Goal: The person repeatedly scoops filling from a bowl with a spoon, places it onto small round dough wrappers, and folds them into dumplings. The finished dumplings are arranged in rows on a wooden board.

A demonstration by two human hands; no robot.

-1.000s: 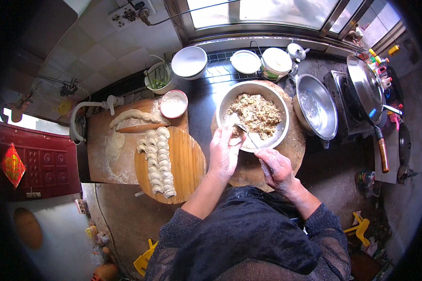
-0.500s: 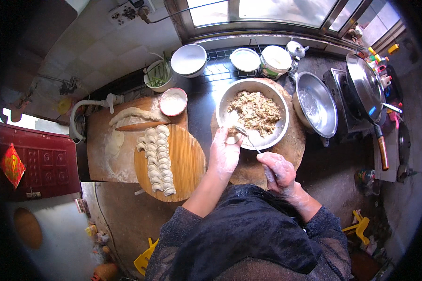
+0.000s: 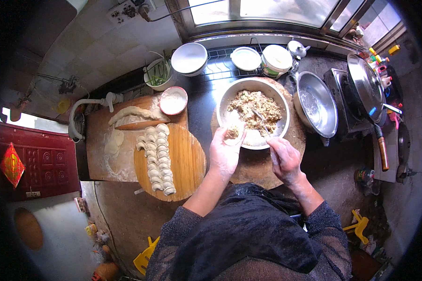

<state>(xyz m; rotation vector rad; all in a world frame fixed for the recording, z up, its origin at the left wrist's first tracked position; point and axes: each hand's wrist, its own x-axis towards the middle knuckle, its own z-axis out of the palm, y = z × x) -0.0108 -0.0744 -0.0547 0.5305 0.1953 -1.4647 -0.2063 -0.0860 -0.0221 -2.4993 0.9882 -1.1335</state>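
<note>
My left hand point(image 3: 226, 152) cups a round dumpling wrapper point(image 3: 234, 131) with a dab of filling on it, held at the near rim of a white bowl point(image 3: 225, 100) of minced filling point(image 3: 257, 108). Just to the right, my right hand point(image 3: 284, 159) grips a thin utensil point(image 3: 260, 121) whose tip reaches into the filling. Left of my hands, several folded dumplings point(image 3: 155, 157) lie in rows on a round wooden board point(image 3: 187, 161).
A floured board point(image 3: 98, 154) with a dough rope point(image 3: 131, 112), rolling pin and flat wrappers sits at left. A small flour bowl point(image 3: 173, 99), an empty steel bowl point(image 3: 316, 105), a lidded wok point(image 3: 366, 86) and white dishes point(image 3: 189, 58) ring the counter.
My left hand rose toward the bowl's rim with the wrapper. My right hand's utensil reached further into the filling.
</note>
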